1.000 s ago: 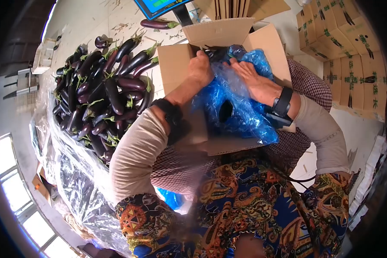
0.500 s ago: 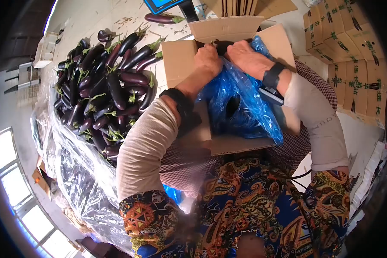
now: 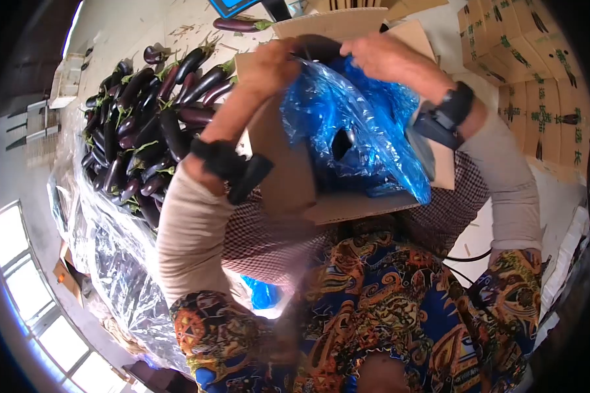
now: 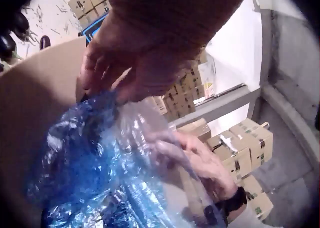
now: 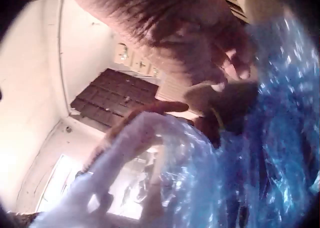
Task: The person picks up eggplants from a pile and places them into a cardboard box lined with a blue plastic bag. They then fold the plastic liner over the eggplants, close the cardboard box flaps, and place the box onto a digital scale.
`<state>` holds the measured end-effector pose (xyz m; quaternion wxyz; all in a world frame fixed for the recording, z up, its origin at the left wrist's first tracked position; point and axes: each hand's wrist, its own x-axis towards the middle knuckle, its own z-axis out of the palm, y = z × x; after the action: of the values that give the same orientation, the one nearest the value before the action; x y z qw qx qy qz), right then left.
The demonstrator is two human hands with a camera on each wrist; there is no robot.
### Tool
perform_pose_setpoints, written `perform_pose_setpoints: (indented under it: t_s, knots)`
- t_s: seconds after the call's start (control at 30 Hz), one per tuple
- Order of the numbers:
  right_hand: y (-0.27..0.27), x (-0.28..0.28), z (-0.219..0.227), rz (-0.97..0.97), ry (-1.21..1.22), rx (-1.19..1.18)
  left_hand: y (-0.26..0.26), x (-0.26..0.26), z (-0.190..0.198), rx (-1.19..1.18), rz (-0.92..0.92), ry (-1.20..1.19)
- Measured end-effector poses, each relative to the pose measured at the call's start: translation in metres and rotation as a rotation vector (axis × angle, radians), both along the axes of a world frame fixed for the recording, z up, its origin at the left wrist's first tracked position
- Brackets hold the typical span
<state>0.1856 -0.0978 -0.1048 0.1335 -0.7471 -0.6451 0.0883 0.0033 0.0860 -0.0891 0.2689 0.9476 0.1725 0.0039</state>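
Observation:
A blue plastic bag [image 3: 373,137] lines an open cardboard box [image 3: 278,157], its loose film bunched and shiny. Through a gap in the film a dark eggplant [image 3: 341,143] shows. Another dark eggplant [image 3: 318,47] lies at the box's far side, between the hands. My left hand [image 3: 269,67] is over the box's far left corner, fingers bent and gripping the bag's edge, as the left wrist view shows. Opposite it, my right hand [image 3: 390,57] pinches the bag near the far right flap; film hides part of it in the left wrist view.
Left of the box lies a big heap of eggplants [image 3: 137,131] on clear plastic sheeting [image 3: 118,275]. A single eggplant [image 3: 242,25] lies near a blue-framed screen [image 3: 233,6] at the back. Printed cardboard boxes [image 3: 544,111] are stacked at the right.
The hands came together at the box's far side, then spread apart: the left hand moved left and up, the right hand right. The bag's film now stretches wider between them.

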Motion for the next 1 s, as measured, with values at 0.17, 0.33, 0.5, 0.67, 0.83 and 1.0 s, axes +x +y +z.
perform_pose_setpoints:
  t_s: [0.17, 0.33, 0.5, 0.67, 0.83, 1.0]
  knots:
    - [-0.066, -0.03, 0.106, -0.051, 0.472, -0.349, -0.035, -0.029, 0.061, -0.329, -0.154, 0.097]
    - [-0.144, -0.08, 0.095, 0.133, 0.26, -0.625, -0.083, -0.03, 0.041, -0.053, -0.403, 0.106]
    - [-0.14, -0.062, 0.1, -0.223, 0.774, -0.296, -0.103, -0.03, 0.014, -0.102, -0.529, -0.053]
    - [-0.1, -0.055, 0.074, -0.627, 1.147, -0.035, -0.139, -0.02, 0.018, -0.363, -0.296, 0.083]
    - [-0.085, -0.06, 0.071, -0.163, 0.022, 0.091, -0.104, -0.013, -0.025, -0.166, 0.073, 0.06]
    - [-0.086, -0.049, 0.034, -0.02, -0.304, -0.274, -0.075, -0.009, -0.021, 0.122, -0.013, 0.135]
